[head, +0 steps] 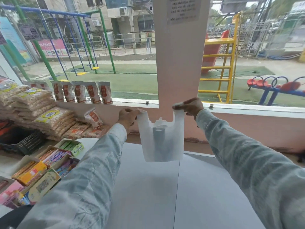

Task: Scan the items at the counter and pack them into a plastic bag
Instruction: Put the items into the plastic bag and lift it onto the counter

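A white plastic bag hangs in the air above the far edge of the white counter. My left hand grips its left handle and my right hand grips its right handle, both arms stretched forward. Through the thin plastic a tall grey cylinder-shaped item shows, standing upright inside the bag. The bag's bottom hovers just over the counter's back edge.
Open boxes of sweets and gum line the counter's left side. Stacked snack packs and a row of orange pouches sit at the left by the window sill. A white pillar stands behind the bag.
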Available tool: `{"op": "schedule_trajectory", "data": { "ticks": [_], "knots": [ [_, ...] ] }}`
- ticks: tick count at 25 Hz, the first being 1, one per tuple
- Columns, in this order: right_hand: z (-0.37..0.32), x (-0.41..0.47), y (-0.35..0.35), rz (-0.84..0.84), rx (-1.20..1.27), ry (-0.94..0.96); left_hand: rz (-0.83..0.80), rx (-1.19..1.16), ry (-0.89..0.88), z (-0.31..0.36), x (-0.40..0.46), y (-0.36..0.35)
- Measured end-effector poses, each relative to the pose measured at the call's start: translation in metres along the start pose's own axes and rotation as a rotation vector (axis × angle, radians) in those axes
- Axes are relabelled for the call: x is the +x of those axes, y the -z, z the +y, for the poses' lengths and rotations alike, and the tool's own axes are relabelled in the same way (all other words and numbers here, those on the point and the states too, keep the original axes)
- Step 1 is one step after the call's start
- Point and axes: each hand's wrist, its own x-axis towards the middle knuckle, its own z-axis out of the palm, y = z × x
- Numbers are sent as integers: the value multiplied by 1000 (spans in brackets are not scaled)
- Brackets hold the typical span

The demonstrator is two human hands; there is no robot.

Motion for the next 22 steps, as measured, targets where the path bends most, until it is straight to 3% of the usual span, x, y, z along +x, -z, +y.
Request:
{"op": "schedule_trajectory", "data": {
  "ticks": [4, 7, 10, 16, 19, 22],
  "knots": [
    [35, -16, 80, 121, -28, -50, -254, 280, -111, -13, -9, -78],
    [54, -30, 141, -35, -106, -172, -414, 563, -302, -20, -26, -134],
    [68, -56, 175, -173, -233, -284, -507, 671, -367, -30, -41, -170],
    [139, -112, 96, -539, -269, -504, -622, 1110, -419, -91, -39, -153],
    [177, -136, 28, -560, -202, -595, -608, 1414, -429, -136, -31, -112],
    [200, -152, -26, -602, -256, -667, -585, 1551, -348, -178, -35, -77]
  ]
}}
